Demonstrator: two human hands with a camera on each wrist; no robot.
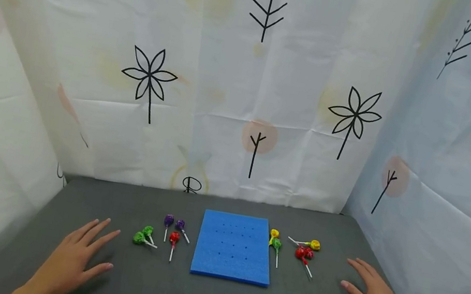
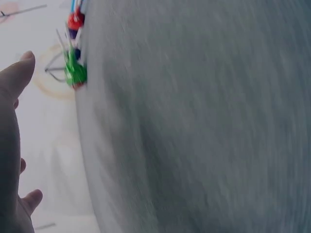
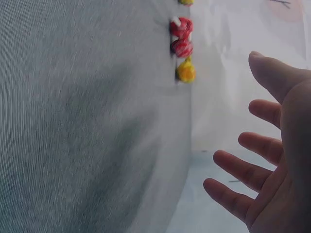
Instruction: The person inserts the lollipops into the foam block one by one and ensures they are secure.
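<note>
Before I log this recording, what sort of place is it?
Probably a screened-off tabletop set for recording: printed white curtains on three sides of a gray table, with lollipops lying on either side of a blue board.

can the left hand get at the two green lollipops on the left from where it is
Looks like yes: the left hand is empty with fingers spread, and only bare table shows between its fingertips and the green pair.
</note>
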